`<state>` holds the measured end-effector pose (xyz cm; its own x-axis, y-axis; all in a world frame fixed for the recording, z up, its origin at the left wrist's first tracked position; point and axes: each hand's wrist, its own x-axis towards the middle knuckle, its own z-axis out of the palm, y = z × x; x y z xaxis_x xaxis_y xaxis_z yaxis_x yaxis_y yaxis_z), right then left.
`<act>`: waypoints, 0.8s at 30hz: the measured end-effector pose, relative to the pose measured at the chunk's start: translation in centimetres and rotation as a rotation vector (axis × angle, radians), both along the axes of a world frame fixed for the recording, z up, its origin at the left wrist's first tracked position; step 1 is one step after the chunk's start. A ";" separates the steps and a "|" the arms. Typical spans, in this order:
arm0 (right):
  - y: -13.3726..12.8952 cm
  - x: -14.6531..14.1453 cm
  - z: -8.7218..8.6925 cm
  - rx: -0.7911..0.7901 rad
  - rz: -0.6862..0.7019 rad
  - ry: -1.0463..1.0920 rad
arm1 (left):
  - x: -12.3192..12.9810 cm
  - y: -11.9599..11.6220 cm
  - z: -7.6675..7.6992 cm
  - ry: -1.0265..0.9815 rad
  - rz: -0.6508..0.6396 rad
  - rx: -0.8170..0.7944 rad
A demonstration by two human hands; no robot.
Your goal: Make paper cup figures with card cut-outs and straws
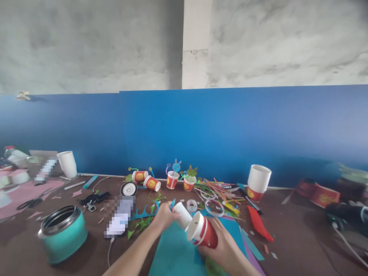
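Note:
My right hand (217,234) is wrapped round a red and white paper cup (207,234), tilted with its mouth toward the left. Just left of its rim, my left hand (166,215) has its fingers closed on a plain white paper cup (182,215), also tilted. A small blue pointed piece (172,204) sticks up by the left fingers; I cannot make out what it is. Beneath both hands lie teal paper sheets (169,251). Green paper cut-outs (214,266) are partly hidden under the right forearm.
Decorated paper cups (172,180) stand and lie along the back. Tape rolls (214,207), pipe cleaners (221,189) and a red pouch-like piece (258,223) are beyond and right. A cup stack (258,180) stands at right; a teal jar (63,234) and phone (119,218) lie left.

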<state>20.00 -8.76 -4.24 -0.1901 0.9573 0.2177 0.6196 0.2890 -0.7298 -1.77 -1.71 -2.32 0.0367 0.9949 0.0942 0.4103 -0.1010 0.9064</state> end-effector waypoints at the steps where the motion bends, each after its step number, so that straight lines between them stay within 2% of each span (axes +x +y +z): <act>1: 0.1 0.1 -0.2 -0.018 -0.007 -0.038 | 0.0 -0.1 0.2 -0.013 0.014 0.024; 3: 0.2 0.1 -0.4 -0.043 -0.047 -0.076 | -0.3 -0.9 1.0 -0.034 0.039 0.087; 5: 0.1 -0.2 -0.4 -0.064 -0.060 -0.036 | -0.5 -2.1 2.0 -0.042 0.006 0.150; 9: -0.4 -0.8 0.0 -0.155 0.066 0.278 | -0.1 -4.5 3.4 -0.028 -0.192 0.191; 11: -0.6 -0.9 0.2 -0.187 0.153 0.466 | 0.0 -5.3 3.9 -0.014 -0.250 0.181; 14: -0.7 -1.0 0.6 -0.218 0.252 0.641 | -0.2 -6.0 4.5 0.035 -0.312 0.210; 18: -0.8 -1.1 0.8 -0.240 0.304 0.726 | -0.2 -6.9 4.7 0.180 -0.327 0.428; 20: -0.8 -1.0 0.7 -0.244 0.326 0.737 | 0.2 -7.5 4.6 0.235 -0.380 0.508; 22: -0.9 -0.9 0.5 -0.232 0.335 0.739 | 0.6 -8.0 4.6 0.224 -0.434 0.463; 24: -1.0 -0.7 0.5 -0.215 0.332 0.738 | 1.0 -8.3 4.6 0.162 -0.463 0.340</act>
<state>19.34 -9.74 -3.78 -0.3502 0.9115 0.2158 -0.1316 0.1802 -0.9748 -0.75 -10.03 2.23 0.5002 0.7867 0.3617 0.3845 -0.5761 0.7213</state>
